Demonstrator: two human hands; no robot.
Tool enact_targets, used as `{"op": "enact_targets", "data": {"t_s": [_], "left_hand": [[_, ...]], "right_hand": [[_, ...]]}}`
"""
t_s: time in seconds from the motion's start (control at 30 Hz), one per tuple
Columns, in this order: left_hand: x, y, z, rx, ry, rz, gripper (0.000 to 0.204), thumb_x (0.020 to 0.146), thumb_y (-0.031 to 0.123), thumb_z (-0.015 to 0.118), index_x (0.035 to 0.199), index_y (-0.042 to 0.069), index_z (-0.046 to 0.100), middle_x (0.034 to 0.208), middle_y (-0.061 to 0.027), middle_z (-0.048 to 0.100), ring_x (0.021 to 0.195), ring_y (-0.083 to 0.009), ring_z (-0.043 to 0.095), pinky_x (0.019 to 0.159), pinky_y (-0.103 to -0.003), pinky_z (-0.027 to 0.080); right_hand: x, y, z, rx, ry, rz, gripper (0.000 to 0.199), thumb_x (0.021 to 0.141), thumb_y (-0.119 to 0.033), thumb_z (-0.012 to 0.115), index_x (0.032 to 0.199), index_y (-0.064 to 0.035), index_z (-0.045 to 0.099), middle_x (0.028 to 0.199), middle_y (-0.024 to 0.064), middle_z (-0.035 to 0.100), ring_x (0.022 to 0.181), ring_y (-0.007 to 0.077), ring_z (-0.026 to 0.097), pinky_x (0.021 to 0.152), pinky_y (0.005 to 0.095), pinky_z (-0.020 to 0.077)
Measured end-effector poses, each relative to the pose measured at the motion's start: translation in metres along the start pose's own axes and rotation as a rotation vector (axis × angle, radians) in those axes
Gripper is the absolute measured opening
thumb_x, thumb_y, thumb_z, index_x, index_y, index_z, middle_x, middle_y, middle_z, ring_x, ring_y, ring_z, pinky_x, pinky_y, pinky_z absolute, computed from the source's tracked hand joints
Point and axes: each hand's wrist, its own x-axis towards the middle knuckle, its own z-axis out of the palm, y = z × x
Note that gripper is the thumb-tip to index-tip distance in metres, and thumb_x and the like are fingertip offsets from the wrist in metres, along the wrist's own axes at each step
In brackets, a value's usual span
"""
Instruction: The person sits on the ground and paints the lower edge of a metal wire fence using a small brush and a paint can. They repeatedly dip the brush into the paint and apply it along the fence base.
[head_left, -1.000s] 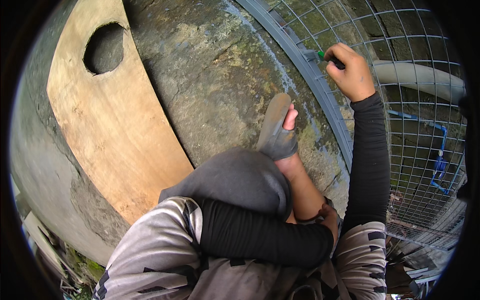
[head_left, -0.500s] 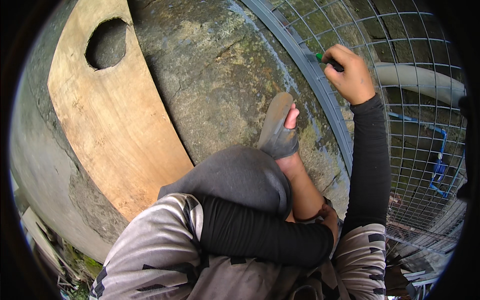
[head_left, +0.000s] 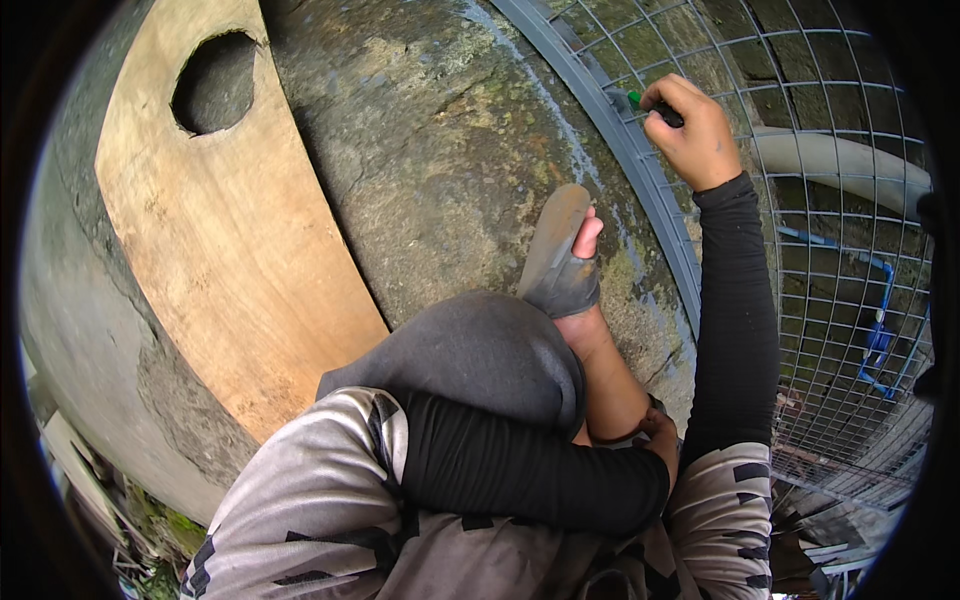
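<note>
Curving across the view, the mossy concrete surface [head_left: 430, 150] carries a wooden board [head_left: 220, 250] at ten o'clock and a grey wire-mesh frame [head_left: 640, 170] at one o'clock, where the right hand [head_left: 695, 130] closes around a green-tipped marker [head_left: 655, 108], while the left hand [head_left: 660, 435], near five o'clock, rests curled against the ankle, holding nothing.

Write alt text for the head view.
The person's right hand holds a green-tipped tool against the grey frame of a wire mesh panel. Their left hand rests by the ankle of a sandalled foot on mossy concrete beside a wooden board.
</note>
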Motion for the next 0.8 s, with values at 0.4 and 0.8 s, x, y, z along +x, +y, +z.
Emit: {"op": "enact_targets", "data": {"t_s": [0.4, 0.8], "left_hand": [[0.004, 0.005, 0.001, 0.061, -0.016, -0.029, 0.054, 0.082, 0.042, 0.055, 0.123, 0.009, 0.063, 0.117, -0.0110, 0.062, 0.107, -0.0350, 0.057, 0.085, -0.060, 0.041], [-0.006, -0.005, 0.000, 0.051, 0.010, 0.044, 0.054, 0.080, 0.041, 0.056, 0.121, 0.008, 0.065, 0.116, -0.0126, 0.062, 0.105, -0.0364, 0.057, 0.086, -0.059, 0.042]], "right_hand": [[0.009, 0.010, -0.001, -0.012, 0.010, -0.038, 0.014, 0.077, -0.006, 0.060, 0.091, -0.0019, 0.061, 0.086, 0.0117, 0.061, 0.074, 0.0281, 0.061, 0.067, 0.0341, 0.0487], [0.005, 0.001, -0.001, -0.029, 0.018, 0.000, 0.015, 0.078, -0.006, 0.059, 0.092, -0.0022, 0.062, 0.088, 0.0118, 0.063, 0.075, 0.0283, 0.063, 0.067, 0.0350, 0.0495]]}}
